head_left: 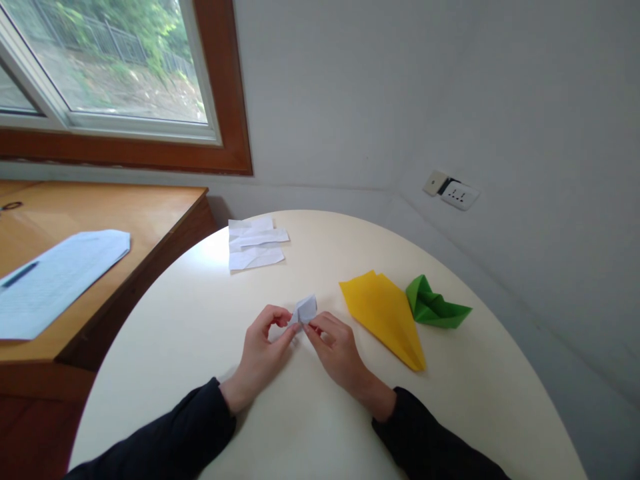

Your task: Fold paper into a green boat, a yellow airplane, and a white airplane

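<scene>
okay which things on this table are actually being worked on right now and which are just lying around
In hand: small white folded paper, pinched by left hand and right hand.

Lying about: yellow paper plane, green folded paper, white paper scraps, sheet with pen on the desk.

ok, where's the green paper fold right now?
Head view, right side of the round table: the green fold lies just right of the yellow paper plane, touching its edge, below the wall socket.

A round cream counter (200, 320) carries crumpled white papers (255, 243) near its far edge, a yellow paper plane (383, 313) to the right and a green folded paper (434, 307) just beside it. A wooden counter (150, 213) to the left holds a printed sheet (55, 280) with a pen (20, 274) on it.
</scene>
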Demonstrator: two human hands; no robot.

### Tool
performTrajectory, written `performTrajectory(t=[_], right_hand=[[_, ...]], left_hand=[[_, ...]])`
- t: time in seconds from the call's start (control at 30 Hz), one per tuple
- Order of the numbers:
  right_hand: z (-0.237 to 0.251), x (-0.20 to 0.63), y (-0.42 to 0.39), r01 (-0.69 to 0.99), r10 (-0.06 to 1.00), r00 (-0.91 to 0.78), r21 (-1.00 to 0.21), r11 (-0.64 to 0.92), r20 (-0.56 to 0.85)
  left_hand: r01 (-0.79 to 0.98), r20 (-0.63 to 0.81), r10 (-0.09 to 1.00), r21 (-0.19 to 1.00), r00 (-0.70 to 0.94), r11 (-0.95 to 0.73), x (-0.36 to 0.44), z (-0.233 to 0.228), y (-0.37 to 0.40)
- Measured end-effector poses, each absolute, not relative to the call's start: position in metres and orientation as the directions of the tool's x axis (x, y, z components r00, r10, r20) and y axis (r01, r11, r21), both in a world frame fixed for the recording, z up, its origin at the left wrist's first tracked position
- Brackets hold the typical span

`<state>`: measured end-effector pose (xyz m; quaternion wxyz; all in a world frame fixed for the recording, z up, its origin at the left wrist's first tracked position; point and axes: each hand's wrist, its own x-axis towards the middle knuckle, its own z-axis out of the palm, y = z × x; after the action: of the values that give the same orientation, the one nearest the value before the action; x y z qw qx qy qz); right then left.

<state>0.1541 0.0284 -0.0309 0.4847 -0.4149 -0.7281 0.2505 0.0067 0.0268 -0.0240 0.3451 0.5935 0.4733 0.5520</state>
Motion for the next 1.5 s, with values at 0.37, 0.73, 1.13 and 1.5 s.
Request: performTrajectory(t=[0.37, 0.73, 1.13, 1.5], right_hand=[[-0.030, 0.152, 0.026, 0.416, 0.798, -0.219, -0.686, 0.597, 0.562], [-0.030, 0.153, 0.027, 0.413, 0.742, -0.125, -0.645, 0.643, 0.659], [-0.025, 0.152, 0.025, 0.410, 0.678, -0.132, -0.582, 0.702, 0.724], [-0.025, 0.152, 0.023, 0.502, 0.610, -0.185, -0.460, 0.732, 0.770]], left_hand=[[0.215, 0.375, 0.927, 0.905, -0.002, -0.366, 0.006, -0.019, 0.023], [0.065, 0.275, 0.961, 0.959, 0.029, -0.277, 0.010, -0.022, 0.022], [0.011, 0.128, 0.992, 0.992, -0.009, -0.128, 0.015, -0.023, 0.018], [-0.025, 0.059, 0.998, 0.998, 0.025, -0.059, 0.016, -0.024, 0.018]])
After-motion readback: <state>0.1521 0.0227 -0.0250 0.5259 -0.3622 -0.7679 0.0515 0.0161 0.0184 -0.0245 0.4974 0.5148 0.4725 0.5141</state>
